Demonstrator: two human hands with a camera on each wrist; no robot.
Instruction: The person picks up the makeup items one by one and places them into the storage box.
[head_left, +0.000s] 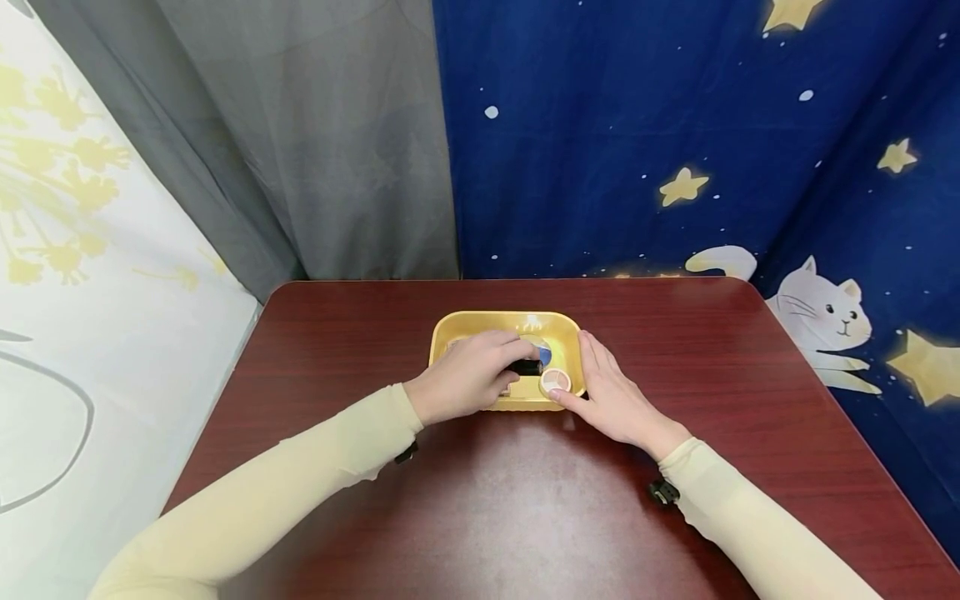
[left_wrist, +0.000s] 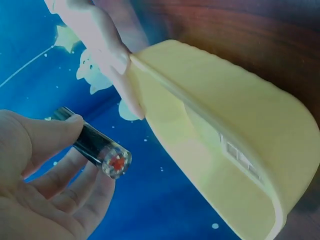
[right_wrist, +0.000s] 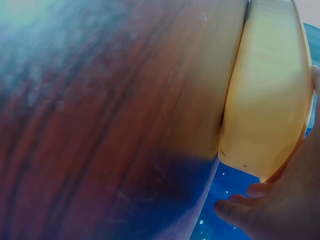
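A black lipstick tube [left_wrist: 92,140] with a clear end showing red inside is pinched between the thumb and fingers of my left hand [head_left: 471,373]. That hand is over the left half of a yellow plastic tray [head_left: 495,319]. My right hand [head_left: 618,400] rests against the tray's right side, its fingers fairly straight along the wall and its thumb at the near right corner. Beside that thumb, inside the tray, lies a small round compact [head_left: 555,382] with pale pink sections. A blue item [head_left: 545,357] sits behind it. My left hand hides part of the tray's contents.
Within the tray, the left wrist view shows a small palette with framed sections [left_wrist: 242,160]. The tray stands on a dark red wooden table [head_left: 480,500] near its far edge. Grey curtain [head_left: 315,150] and blue star-patterned cloth [head_left: 570,167] hang behind the table.
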